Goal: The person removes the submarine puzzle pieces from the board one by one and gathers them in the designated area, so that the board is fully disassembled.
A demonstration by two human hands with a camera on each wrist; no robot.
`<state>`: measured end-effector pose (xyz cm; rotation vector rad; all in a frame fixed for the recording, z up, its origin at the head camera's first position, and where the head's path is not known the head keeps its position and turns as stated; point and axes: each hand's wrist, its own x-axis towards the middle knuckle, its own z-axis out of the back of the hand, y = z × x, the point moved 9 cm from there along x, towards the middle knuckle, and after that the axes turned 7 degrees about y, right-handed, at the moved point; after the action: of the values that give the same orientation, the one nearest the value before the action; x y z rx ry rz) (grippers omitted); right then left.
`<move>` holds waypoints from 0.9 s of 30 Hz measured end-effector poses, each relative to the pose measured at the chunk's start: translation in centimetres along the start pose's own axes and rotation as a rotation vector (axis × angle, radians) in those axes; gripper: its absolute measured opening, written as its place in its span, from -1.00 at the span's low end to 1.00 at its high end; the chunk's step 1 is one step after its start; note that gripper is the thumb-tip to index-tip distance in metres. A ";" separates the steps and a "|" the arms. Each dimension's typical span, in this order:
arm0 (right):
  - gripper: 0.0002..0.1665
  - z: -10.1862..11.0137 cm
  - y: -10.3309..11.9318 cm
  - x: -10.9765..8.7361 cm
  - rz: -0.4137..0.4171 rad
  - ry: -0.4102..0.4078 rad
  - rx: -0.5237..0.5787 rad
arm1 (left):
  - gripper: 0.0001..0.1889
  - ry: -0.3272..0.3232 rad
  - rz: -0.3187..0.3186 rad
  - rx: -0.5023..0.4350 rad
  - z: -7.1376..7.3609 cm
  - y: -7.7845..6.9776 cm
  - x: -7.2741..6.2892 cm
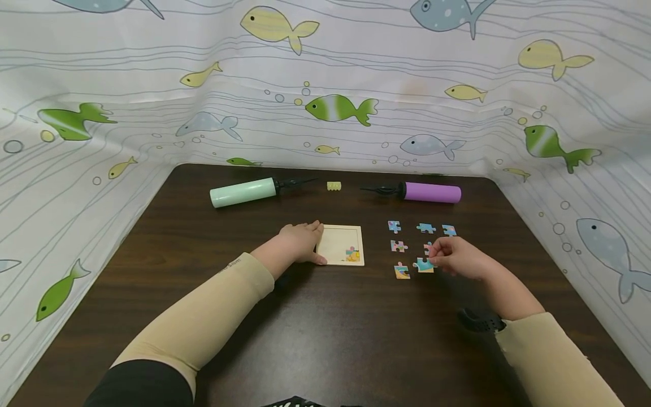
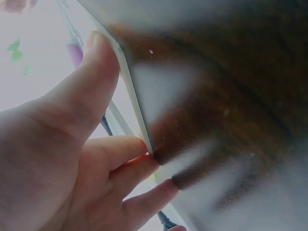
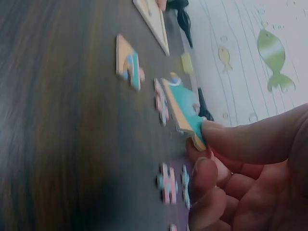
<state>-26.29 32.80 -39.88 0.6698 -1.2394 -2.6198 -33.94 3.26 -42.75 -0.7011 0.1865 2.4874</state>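
My left hand [image 1: 300, 242] lies along the left edge of a pale square puzzle tray [image 1: 335, 240]. In the left wrist view its thumb [image 2: 103, 57] and nearly straight fingers [image 2: 139, 168] touch the tray's side. One yellow-and-pink puzzle piece [image 1: 352, 254] sits in the tray's lower right corner. Right of the tray, my right hand [image 1: 460, 257] pinches a turquoise puzzle piece [image 3: 183, 103] with an orange edge between thumb and fingertips. In the right wrist view that piece is tilted up from the table. A pink piece [image 1: 427, 247] just behind it is partly hidden by the hand.
Several loose puzzle pieces [image 1: 399, 246] lie around the right hand, one [image 1: 402, 271] nearest the front. Behind the tray are a mint-green hand pump [image 1: 244, 193], a small yellow block [image 1: 333, 186] and a purple hand pump [image 1: 432, 193]. A fish-printed curtain [image 1: 356, 68] surrounds the dark table [image 1: 325, 328].
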 end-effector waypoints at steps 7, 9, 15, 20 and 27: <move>-0.85 0.5 -2.2 -1.3 -0.061 -0.004 -0.014 | 0.07 -0.007 -0.002 0.002 0.1 -0.1 0.0; -0.86 0.5 -3.0 -1.4 -0.089 0.000 -0.016 | 0.07 -0.005 0.000 0.004 0.0 0.0 0.0; -0.90 0.4 -3.8 -1.4 -0.091 -0.015 -0.032 | 0.07 -0.010 0.002 0.012 -0.1 0.0 0.2; -0.89 0.3 -4.0 -1.3 -0.085 -0.034 -0.029 | 0.07 -0.017 0.002 0.018 0.0 0.0 0.4; -0.83 0.4 -3.7 -0.9 -0.090 -0.081 -0.038 | 0.07 -0.012 0.007 0.011 0.0 0.0 0.2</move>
<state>-25.52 35.69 -42.21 0.6329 -1.2039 -2.7630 -34.10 3.36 -42.84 -0.6814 0.1985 2.4947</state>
